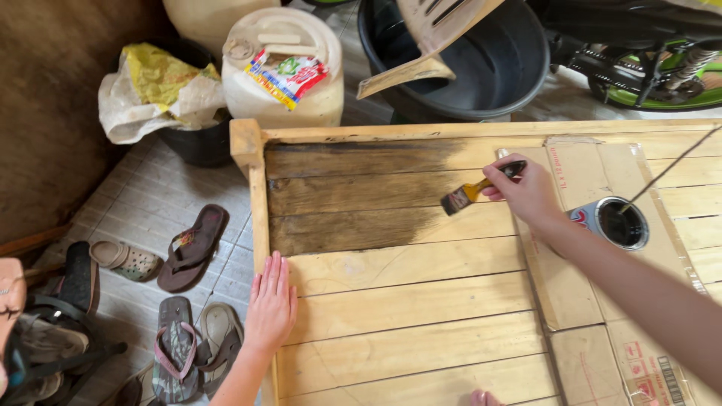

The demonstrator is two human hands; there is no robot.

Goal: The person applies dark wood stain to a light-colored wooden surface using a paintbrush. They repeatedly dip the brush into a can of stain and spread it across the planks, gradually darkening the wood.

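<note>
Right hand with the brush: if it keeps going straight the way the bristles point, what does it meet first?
The right hand aims the paintbrush left and slightly down. Its bristles would probably first meet the dark stained patch on the wooden slats; height above them is unclear.

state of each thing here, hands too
right hand: shut on brush
brush: bristles on panel
left hand: open, flat on panel edge
panel: partly stained dark, rest bare
can: open, stick in it
tub: empty
</note>
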